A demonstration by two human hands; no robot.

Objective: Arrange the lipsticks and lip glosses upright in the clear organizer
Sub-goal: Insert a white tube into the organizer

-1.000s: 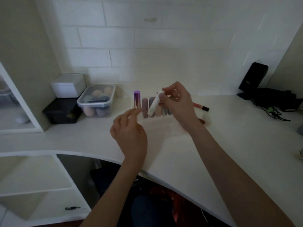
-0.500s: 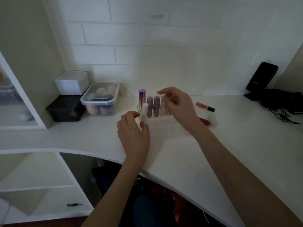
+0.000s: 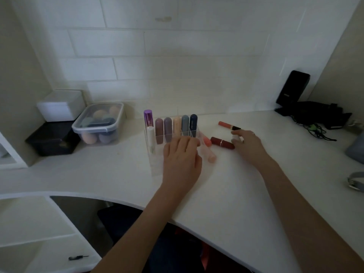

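Hands work over a white desk where a clear organizer holds upright tubes: a purple lipstick, a white tube in front of it, and five rounded lipsticks in a row. The left hand rests on the organizer, fingers loosely flat, grasping nothing. The right hand pinches a small pale tube beside a dark red lipstick lying flat. Nearby lie a coral lip gloss and two peach tubes.

White desk — carrying clear organizer, dark red lipstick, sponge tub.
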